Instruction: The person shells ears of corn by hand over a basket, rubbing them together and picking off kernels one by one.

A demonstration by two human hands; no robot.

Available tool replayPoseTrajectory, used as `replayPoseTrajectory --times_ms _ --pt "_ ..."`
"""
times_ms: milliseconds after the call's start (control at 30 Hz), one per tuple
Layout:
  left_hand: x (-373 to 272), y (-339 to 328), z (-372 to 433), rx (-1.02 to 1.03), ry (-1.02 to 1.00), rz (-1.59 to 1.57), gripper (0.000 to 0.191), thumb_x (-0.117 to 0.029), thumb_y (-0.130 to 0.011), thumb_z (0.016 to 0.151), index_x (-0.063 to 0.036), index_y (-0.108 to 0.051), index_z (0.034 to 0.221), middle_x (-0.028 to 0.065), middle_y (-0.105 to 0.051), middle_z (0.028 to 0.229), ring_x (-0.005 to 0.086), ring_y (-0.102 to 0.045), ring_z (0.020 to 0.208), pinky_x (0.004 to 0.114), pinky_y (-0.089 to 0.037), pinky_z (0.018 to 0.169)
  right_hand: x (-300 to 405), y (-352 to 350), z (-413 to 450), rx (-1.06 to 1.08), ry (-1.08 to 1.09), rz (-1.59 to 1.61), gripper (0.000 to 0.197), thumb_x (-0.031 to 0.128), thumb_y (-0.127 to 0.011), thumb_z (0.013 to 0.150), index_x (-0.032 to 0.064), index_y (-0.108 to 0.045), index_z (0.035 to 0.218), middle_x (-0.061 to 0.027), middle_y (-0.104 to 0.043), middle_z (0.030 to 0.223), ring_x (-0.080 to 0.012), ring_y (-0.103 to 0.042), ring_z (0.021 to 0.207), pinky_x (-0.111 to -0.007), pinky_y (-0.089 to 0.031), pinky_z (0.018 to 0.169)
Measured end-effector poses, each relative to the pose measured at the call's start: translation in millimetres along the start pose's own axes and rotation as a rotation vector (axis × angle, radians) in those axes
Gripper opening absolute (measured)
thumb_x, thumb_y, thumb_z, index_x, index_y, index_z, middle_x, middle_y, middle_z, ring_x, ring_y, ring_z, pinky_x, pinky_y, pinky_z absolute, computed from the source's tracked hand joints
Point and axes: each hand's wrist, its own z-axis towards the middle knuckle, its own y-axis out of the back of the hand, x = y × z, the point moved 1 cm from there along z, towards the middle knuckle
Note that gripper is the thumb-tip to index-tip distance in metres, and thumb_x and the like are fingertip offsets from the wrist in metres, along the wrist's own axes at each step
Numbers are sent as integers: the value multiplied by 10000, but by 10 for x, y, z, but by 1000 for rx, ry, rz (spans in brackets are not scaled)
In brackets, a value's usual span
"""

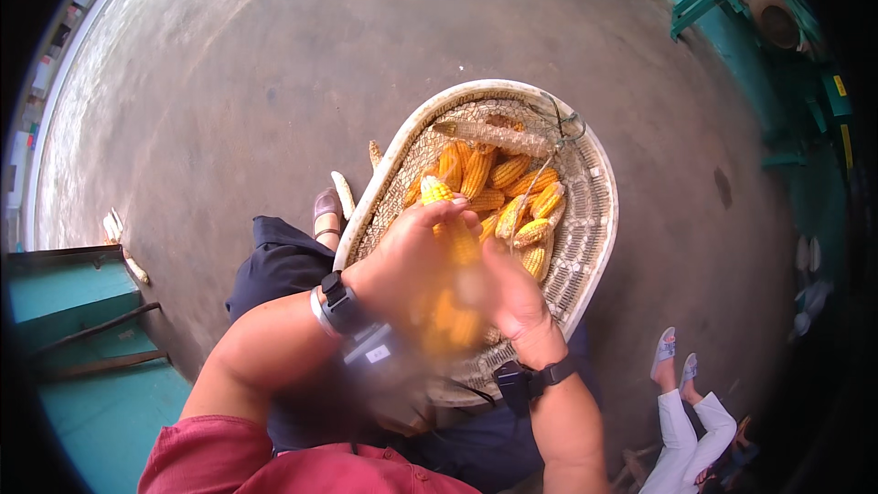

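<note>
My left hand (405, 247) is closed around a yellow corn cob (437, 190), whose tip shows above the fingers. Close by on the right, my right hand (518, 291) is raised beside the cob's lower part. A blurred patch over the middle of the view hides its fingers, so whether it grips the cob is unclear. Both hands are over an oval woven basket (595, 247) with a thick white rim, resting at my lap. Several yellow corn cobs (511, 171) are heaped inside. Across the heap's far side lies a pale, shelled-looking corncob (494, 136).
Green twine (571, 127) is tied at the basket's far right rim. Pale cobs (342, 195) lie on the concrete floor (274, 82) near my shoe (327, 211). Teal furniture (89, 288) stands left; teal equipment (761, 7) is at upper right. Another person's legs (686, 432) extend from lower right.
</note>
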Motion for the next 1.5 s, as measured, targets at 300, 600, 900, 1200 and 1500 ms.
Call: replayPoseTrajectory --times_ms 300,600,900,1200,1500 --pt "83 114 13 -2 -108 -30 272 -195 -633 889 -104 -515 1116 46 -589 973 196 -576 978 356 -472 892 -65 -53 -56 15 -32 2 272 233 -584 961 36 -616 1147 -22 -636 1019 -143 -625 914 -334 -538 814" --pt "103 37 81 -35 -237 98 203 -203 -619 905 -71 -552 1045 34 -592 954 158 -582 931 319 -491 829 -47 -22 -54 63 28 -35 261 230 -615 943 47 -635 1129 -1 -635 1024 -108 -593 929 -287 -504 839" --pt "171 35 198 -58 -266 126 198 -166 -611 890 -53 -550 1041 42 -588 956 162 -575 930 324 -480 848 -14 14 -103 50 60 -50 244 166 -584 960 25 -613 1157 -14 -635 1033 -102 -594 939 -273 -493 859" --pt "160 -34 210 -146 -339 185 260 -162 -636 867 -37 -548 1077 62 -590 955 171 -577 896 315 -482 838 2 21 -96 23 64 -84 245 135 -577 959 -3 -606 1158 -36 -646 1028 -115 -621 905 -279 -520 826" --pt "196 -109 106 -116 -410 317 381 -100 -648 874 -27 -507 1221 77 -615 1072 166 -587 979 310 -502 828 -105 154 -9 -184 196 -279 94 31 -635 887 -37 -682 932 -81 -693 839 -144 -654 780 -272 -519 780"
